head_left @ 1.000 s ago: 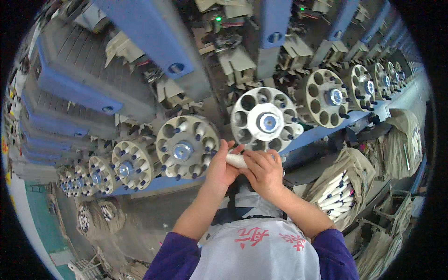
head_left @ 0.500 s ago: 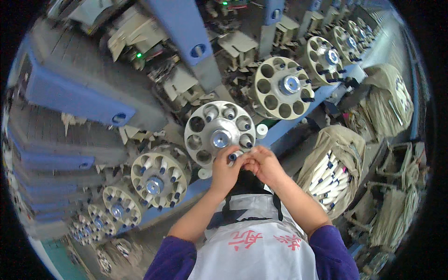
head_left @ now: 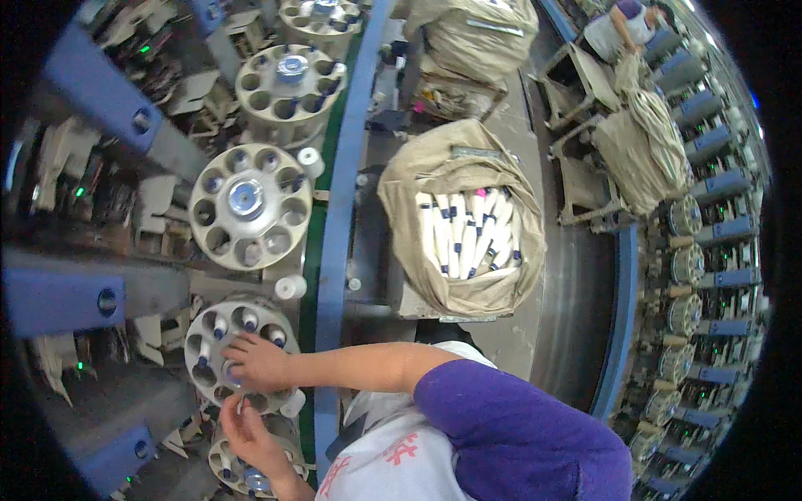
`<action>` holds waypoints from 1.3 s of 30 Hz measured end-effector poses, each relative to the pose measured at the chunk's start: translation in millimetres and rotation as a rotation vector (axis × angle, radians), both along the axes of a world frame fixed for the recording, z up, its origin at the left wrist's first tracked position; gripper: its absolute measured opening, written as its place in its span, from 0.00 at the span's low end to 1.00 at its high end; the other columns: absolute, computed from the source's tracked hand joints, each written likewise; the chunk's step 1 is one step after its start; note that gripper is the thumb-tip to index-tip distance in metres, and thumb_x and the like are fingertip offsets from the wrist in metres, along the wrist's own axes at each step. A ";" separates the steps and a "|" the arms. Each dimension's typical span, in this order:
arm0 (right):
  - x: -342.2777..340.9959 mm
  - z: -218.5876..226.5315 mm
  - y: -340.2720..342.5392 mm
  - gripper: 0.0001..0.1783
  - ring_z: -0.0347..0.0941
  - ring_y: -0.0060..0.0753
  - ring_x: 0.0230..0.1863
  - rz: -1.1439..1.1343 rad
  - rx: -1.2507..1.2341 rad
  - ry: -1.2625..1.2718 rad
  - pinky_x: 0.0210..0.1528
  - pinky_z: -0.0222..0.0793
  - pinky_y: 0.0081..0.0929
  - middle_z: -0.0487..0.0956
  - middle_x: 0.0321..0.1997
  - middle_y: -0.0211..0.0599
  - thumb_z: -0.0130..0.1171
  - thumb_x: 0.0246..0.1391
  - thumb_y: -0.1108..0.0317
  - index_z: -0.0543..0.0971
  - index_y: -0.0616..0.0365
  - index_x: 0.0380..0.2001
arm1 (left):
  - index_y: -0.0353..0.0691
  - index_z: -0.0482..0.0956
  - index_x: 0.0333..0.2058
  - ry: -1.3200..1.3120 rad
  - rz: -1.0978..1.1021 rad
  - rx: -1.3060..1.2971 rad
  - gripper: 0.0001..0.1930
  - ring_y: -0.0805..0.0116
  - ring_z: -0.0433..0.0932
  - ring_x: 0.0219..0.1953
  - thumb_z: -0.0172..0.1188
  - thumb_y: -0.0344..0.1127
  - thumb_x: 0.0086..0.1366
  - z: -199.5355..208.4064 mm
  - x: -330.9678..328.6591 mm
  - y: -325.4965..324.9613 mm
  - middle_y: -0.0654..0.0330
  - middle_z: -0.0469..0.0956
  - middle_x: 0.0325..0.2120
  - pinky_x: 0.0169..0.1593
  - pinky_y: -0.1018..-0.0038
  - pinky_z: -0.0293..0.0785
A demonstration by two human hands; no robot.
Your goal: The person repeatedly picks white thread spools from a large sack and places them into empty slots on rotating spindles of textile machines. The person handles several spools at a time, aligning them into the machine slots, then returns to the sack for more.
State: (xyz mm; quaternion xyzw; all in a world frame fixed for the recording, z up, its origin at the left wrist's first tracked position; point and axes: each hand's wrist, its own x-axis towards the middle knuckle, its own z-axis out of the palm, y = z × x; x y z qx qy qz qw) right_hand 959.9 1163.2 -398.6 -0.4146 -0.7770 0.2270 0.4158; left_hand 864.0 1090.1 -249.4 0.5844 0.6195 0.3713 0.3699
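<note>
You are holding your right hand [head_left: 255, 362] over the middle of a round, pale holder [head_left: 233, 329], fingers spread apart, grasping nothing visible. Your left hand [head_left: 248, 430] is sitting just beside the holder's lower edge, partly curled with thumb and forefinger close together; whether it is pinching anything, you cannot tell from this view. The holder is standing to the left of a blue rail [head_left: 332, 330], with dark-tipped bobbins [head_left: 276, 337] poking out of its openings. Across the rail, a beige cloth sack [head_left: 404, 231] is holding white bobbins with dark blue bands.
</note>
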 end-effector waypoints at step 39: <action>654.4 -219.3 -212.2 0.23 0.77 0.57 0.41 -1.303 -1.006 -0.027 0.43 0.73 0.48 0.77 0.42 0.52 0.63 0.45 0.65 0.72 0.59 0.45 | 0.51 0.73 0.55 0.856 -1.965 0.271 0.32 0.55 0.74 0.47 0.67 0.33 0.47 -213.3 610.1 28.3 0.60 0.69 0.59 0.46 0.60 0.75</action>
